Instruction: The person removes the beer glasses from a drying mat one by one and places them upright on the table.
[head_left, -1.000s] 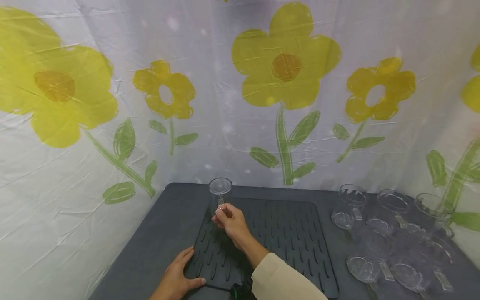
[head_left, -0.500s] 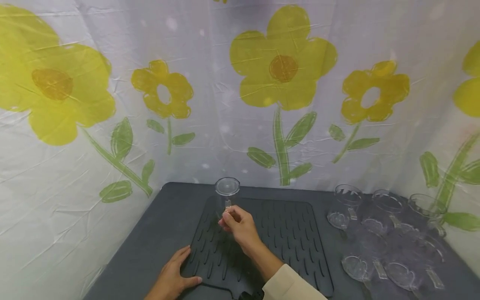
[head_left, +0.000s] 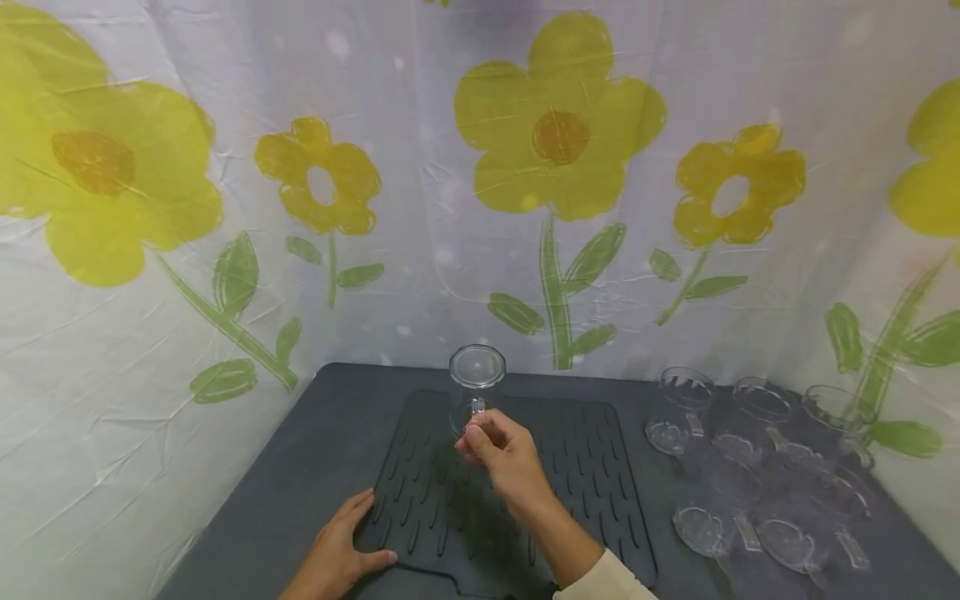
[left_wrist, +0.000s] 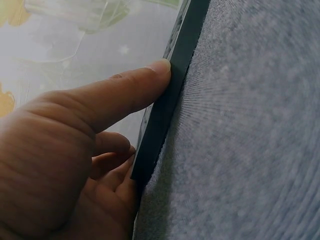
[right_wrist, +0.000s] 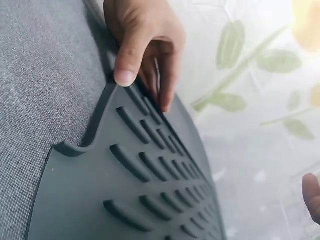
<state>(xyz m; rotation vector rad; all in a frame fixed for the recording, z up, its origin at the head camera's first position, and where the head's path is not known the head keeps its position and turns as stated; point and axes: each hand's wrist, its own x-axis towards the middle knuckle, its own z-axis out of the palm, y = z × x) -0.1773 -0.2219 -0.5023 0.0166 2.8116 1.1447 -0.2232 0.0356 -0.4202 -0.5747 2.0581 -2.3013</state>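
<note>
My right hand (head_left: 506, 458) pinches the handle of a clear glass mug (head_left: 477, 367) between thumb and fingers. The mug is upside down, its thick base facing up and tilted toward me, over the back left part of a dark ridged drying mat (head_left: 555, 483). My left hand (head_left: 337, 542) rests at the mat's front left corner. In the left wrist view its thumb (left_wrist: 135, 87) touches the mat's edge, the other fingers partly hidden behind. The right wrist view shows that hand with fingers along the mat's side; only a fingertip of my right hand shows there.
On the right of the grey table (head_left: 255, 508) stand several clear glass mugs (head_left: 738, 467), close together, rims up, handles pointing various ways. A pale curtain (head_left: 435, 250) with yellow flowers hangs right behind the table and along its left side.
My right hand has moved right with the mug, whose base now tips more toward me. My left hand stays at the mat's corner. The head view has shifted slightly.
</note>
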